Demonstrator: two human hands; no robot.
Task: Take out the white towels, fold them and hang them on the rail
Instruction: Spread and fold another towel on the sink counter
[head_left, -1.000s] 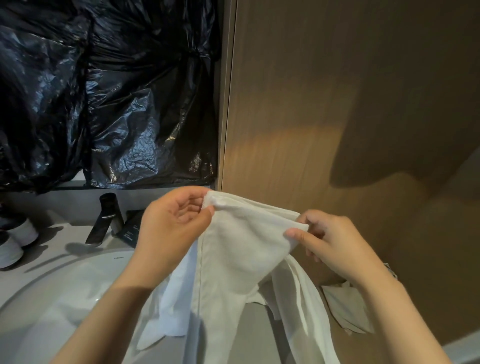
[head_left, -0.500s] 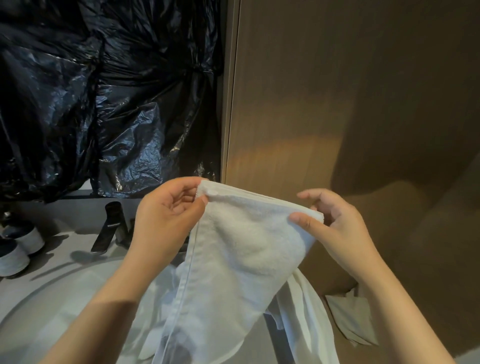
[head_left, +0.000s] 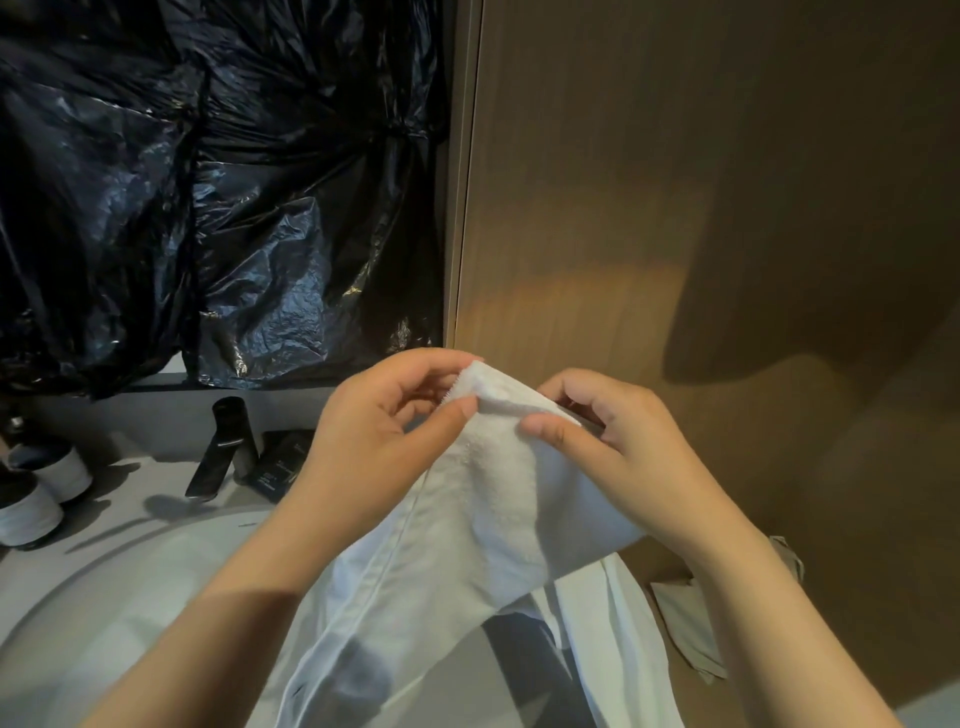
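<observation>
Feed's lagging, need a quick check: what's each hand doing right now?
Left hand: pinches the top edge of the white towel.
Right hand: pinches the same edge, close beside the left.

White towel (head_left: 498, 499) pinched between left hand (head_left: 379, 441) and right hand (head_left: 623, 457)

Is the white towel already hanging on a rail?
No, the left hand and right hand hold the white terry towel up by its top edge.

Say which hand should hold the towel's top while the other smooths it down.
Left, probably: the left hand pinches the topmost corner of the white towel; the right hand pinches lower on the sloping edge, nearer the hanging cloth.
</observation>
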